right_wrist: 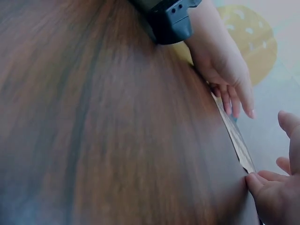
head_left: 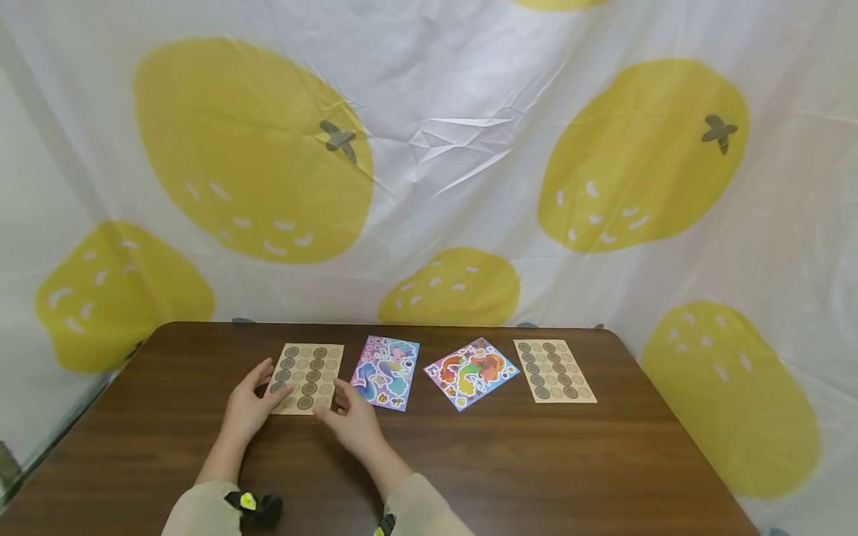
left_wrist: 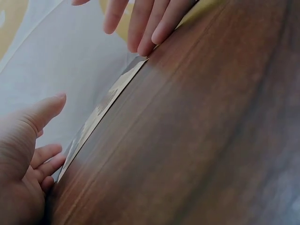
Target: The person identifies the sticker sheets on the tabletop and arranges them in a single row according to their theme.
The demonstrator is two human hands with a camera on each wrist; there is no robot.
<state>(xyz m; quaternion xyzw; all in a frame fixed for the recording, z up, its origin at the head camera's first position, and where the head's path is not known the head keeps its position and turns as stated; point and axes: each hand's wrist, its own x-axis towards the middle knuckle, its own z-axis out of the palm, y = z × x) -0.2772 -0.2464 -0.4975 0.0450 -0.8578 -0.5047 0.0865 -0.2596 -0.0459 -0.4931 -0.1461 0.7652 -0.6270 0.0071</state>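
A beige sheet of round, coin-like stickers (head_left: 310, 378) lies flat on the left part of the table, between the two hands. My left hand (head_left: 248, 406) is at its left edge, with the thumb over the sheet and the fingers spread along the side. At the lower right corner, my right hand (head_left: 355, 424) has its thumb and forefinger apart, close to or touching the edge. From the left wrist, the left hand (left_wrist: 26, 159) shows a raised thumb beside the thin sheet (left_wrist: 101, 110). In the right wrist view, the right hand (right_wrist: 276, 187) touches the sheet's near end (right_wrist: 246, 161).
Right of the hands lie a purple-blue mermaid sticker sheet (head_left: 386, 374), a tilted one with an orange-haired mermaid (head_left: 472, 374), and a second beige round-sticker sheet (head_left: 555, 371). The brown wooden table (head_left: 536, 469) ends at a white curtain (head_left: 462, 164) with yellow fruit prints.
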